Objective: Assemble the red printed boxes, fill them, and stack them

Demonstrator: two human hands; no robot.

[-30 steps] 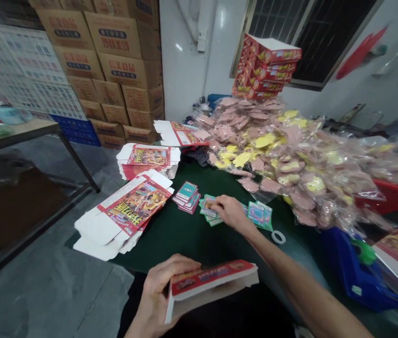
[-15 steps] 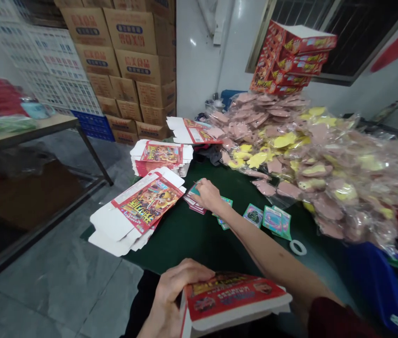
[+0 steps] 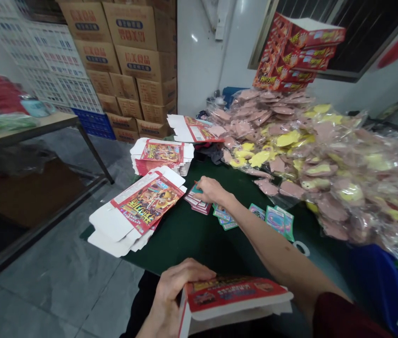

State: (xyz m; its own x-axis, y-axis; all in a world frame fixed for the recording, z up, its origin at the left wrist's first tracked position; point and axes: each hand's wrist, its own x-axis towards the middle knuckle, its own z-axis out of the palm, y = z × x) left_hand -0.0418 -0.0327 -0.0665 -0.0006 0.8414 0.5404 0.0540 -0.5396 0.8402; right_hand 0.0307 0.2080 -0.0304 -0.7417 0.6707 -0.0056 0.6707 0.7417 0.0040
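My left hand [image 3: 173, 286] grips a red printed cardboard box [image 3: 236, 295] at its left side, thumb side up. The box is folded into shape, and its white-edged open end faces me. Out over the dark green table, my right hand [image 3: 213, 191] is closed, fingertips pinched at a teal card on a small pile of picture cards [image 3: 200, 206]; the fingertips are partly hidden. Beside that wrist lie more green-edged cards [image 3: 224, 217], partly under the forearm. Two further groups, including blue-green cards [image 3: 279, 221], lie to the right.
Flattened boxes [image 3: 145, 199] lie stacked at the table's left edge, with another stack [image 3: 163, 155] behind. Bagged pink and yellow pieces [image 3: 290, 145] heap up on the right. A white ring [image 3: 301, 249] and a blue tape dispenser [image 3: 378, 286] are near my right arm. Cartons [image 3: 135, 61] stand behind.
My right hand stays at the card pile, its fingers shifted slightly over the top card. The left hand keeps the box in place. The view has turned slightly.
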